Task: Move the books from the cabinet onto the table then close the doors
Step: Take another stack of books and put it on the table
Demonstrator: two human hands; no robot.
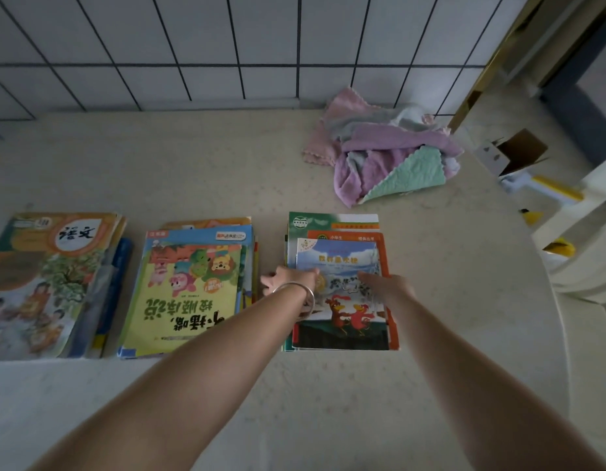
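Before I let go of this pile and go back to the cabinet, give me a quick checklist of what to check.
1. Right pile lies flat on the table: ok.
2. Its top book sits square on the pile: ok.
3. Left hand and right hand rest on the pile without a closed grip: ok.
4. Gap to the middle pile: ok.
5. Cloths clear of the books: ok.
6. Cabinet emptied, doors shut: cannot tell, out of view.
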